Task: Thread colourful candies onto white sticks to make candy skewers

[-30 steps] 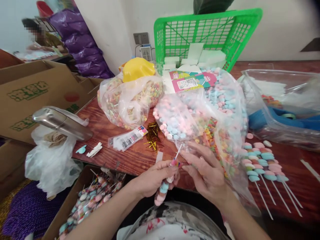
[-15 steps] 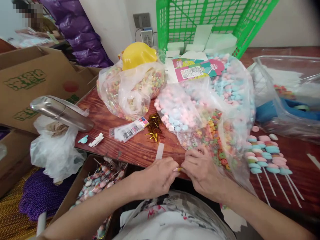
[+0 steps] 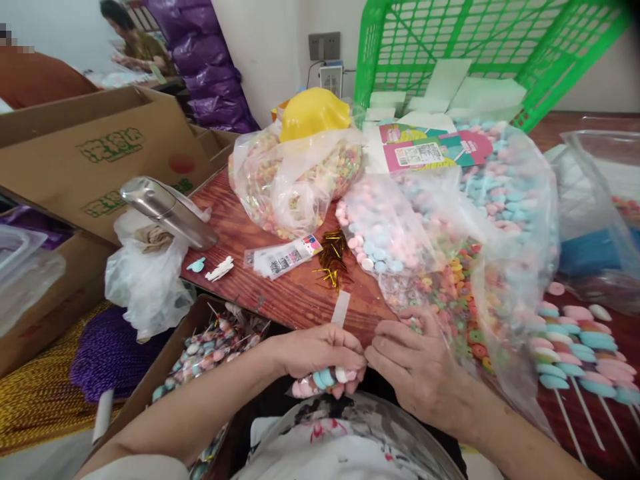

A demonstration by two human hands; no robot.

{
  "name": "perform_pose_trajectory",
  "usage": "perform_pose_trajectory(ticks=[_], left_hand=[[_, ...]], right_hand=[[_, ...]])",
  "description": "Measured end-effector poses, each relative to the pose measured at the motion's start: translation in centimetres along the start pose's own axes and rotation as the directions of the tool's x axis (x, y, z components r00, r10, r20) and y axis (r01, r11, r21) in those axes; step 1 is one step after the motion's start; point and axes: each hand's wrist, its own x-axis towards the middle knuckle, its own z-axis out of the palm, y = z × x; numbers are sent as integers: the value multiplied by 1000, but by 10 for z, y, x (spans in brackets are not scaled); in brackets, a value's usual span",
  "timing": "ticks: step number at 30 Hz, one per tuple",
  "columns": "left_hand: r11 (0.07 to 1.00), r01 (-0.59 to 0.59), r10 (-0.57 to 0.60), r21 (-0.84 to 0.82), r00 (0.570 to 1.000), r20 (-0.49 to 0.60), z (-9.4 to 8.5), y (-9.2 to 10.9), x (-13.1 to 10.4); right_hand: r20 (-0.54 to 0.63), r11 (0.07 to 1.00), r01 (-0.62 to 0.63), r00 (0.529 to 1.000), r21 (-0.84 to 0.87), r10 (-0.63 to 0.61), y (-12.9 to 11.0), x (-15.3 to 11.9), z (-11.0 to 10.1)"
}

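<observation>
My left hand [image 3: 320,353] is closed around a candy skewer [image 3: 323,380] at the table's front edge. Its pink, blue, brown and white candies show below my fingers, seemingly in clear film. Close against it, my right hand [image 3: 413,363] has its fingers pinched together near the skewer's end; what lies between them is hidden. Just beyond the hands lies a pale strip [image 3: 341,308]. Gold twist ties [image 3: 334,257] and a stack of clear printed bags [image 3: 285,257] lie farther back. Several finished-looking candy skewers [image 3: 583,347] rest at the right on white sticks.
Large bags of ring candies [image 3: 320,160] and pink-and-blue candies [image 3: 395,233] fill the table's back. A green crate [image 3: 450,40] stands behind. At left are a steel flask [image 3: 170,213], cardboard boxes [image 3: 65,153] and a box of wrapped skewers [image 3: 215,353]. Two other people are at upper left.
The view has swung left, so things appear farther right. The skewer's candies, hidden before, now show under my left hand. Both hands stay close together.
</observation>
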Motion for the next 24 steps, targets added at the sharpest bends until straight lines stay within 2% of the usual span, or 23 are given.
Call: perform_pose_trajectory(ticks=[2, 3, 5, 6, 7, 9, 11, 12, 13, 14, 16, 19, 24], left_hand=[[958, -117, 159, 263, 976, -147, -2, -3, -7], [886, -170, 290, 431, 929, -230, -3, -4, -10], [692, -190, 537, 697, 780, -321, -6, -9, -15], [621, -170, 616, 765, 710, -342, -9, -12, -17], [590, -148, 659, 793, 656, -368, -13, -14, -20], [637, -145, 678, 757, 573, -460, -22, -19, -27], [772, -222, 613, 596, 509, -605, -32, -22, -35], [847, -268, 530, 460, 501, -684, -37, -23, -38], [903, -308, 423, 300, 514, -746, -40, -23, -41], [930, -340, 312, 136, 539, -782, -43, -23, -43], [914, -388, 148, -120, 594, -791, -47, -23, -44], [835, -473, 108, -280, 641, -760, -47, -22, -38], [803, -498, 132, -328, 685, -716, -44, -22, -29]], right_hand=[[52, 994, -95, 994, 45, 92, 2, 11, 9], [79, 984, -155, 986, 84, 148, 4, 18, 14], [165, 939, -270, 957, 211, 238, 13, 34, 24], [206, 906, -319, 941, 278, 268, 20, 43, 29], [241, 872, -359, 927, 332, 289, 28, 51, 33], [240, 839, -414, 907, 353, 347, 50, 66, 38], [157, 849, -458, 889, 264, 431, 74, 79, 39], [108, 854, -480, 877, 200, 468, 84, 86, 40], [75, 857, -496, 869, 142, 490, 92, 92, 41], [56, 859, -504, 864, 87, 501, 99, 97, 43], [61, 865, -501, 864, -4, 501, 105, 109, 49], [83, 861, -496, 858, -114, 506, 103, 122, 63], [81, 846, -507, 848, -166, 524, 99, 128, 73]])
